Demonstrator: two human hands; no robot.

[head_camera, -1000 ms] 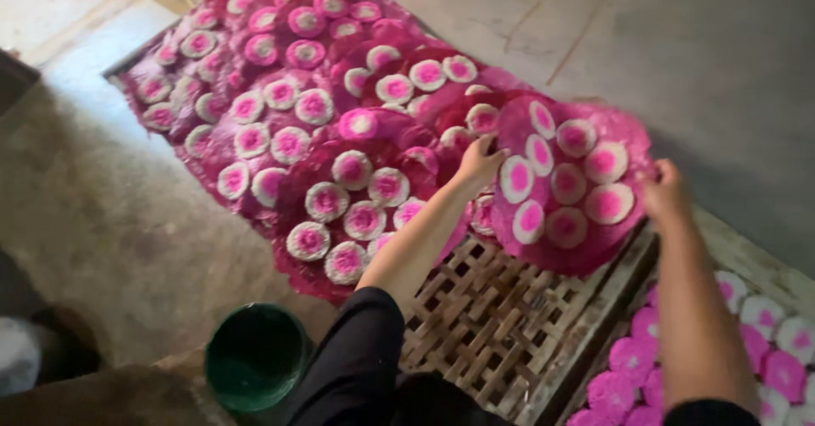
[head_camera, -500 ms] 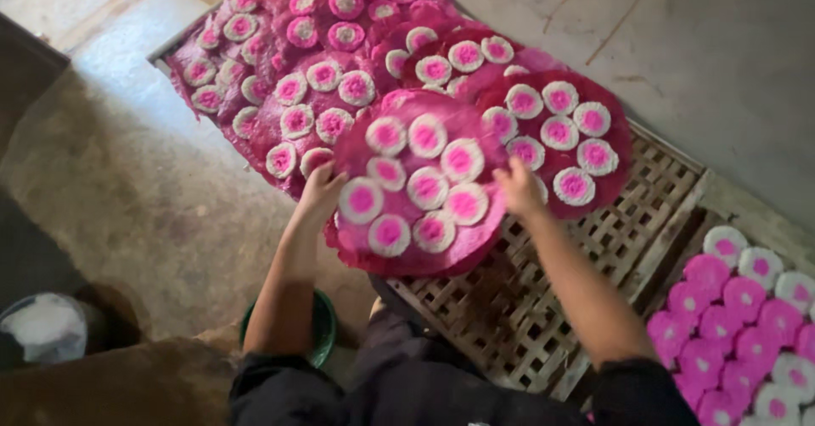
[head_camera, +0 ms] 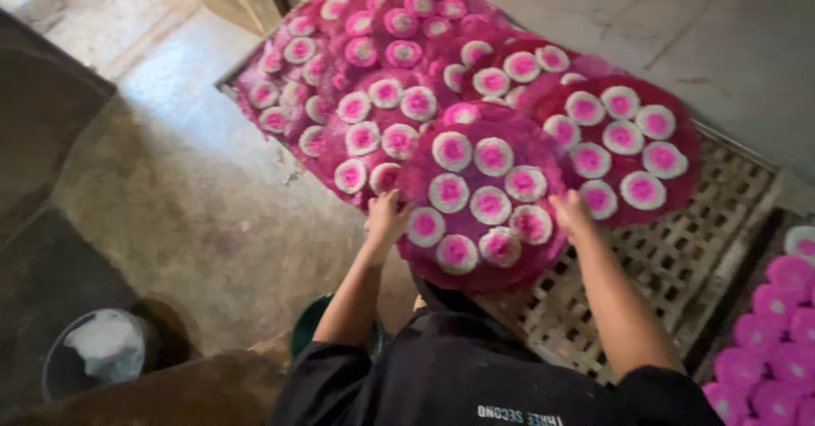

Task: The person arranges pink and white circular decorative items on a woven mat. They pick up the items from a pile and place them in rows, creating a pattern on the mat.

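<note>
Hands grip a round magenta tray (head_camera: 484, 197) from both sides, seen from the head camera looking down over a person in a black top. The left hand (head_camera: 386, 218) closes on the tray's near-left rim, fingers curled over the edge; the right hand (head_camera: 570, 210) clasps the near-right rim, its fingertips lying on the tray's surface. The tray carries white discs with pink centres (head_camera: 491, 205), set in a ring around a middle one. It sits at the near end of a woven bamboo rack (head_camera: 679, 256), overlapping the trays beyond it.

Just right of the held tray and partly tucked under it lies a second magenta tray (head_camera: 628, 150) with the same pink-centred discs. Beyond the held tray, a long row of similar trays (head_camera: 373, 61) runs away along the rack, each overlapping the next. Bare lattice of the rack shows right of and below the held tray. Further right of the rack, at the frame's edge, a batch of solid pink discs (head_camera: 768, 341) lies close together.

Left of the held tray stretches a rough concrete floor (head_camera: 195, 188). A green bucket (head_camera: 310, 337) stands near the person's left elbow, and a dark pail with white contents (head_camera: 98, 354) sits well left of it.
</note>
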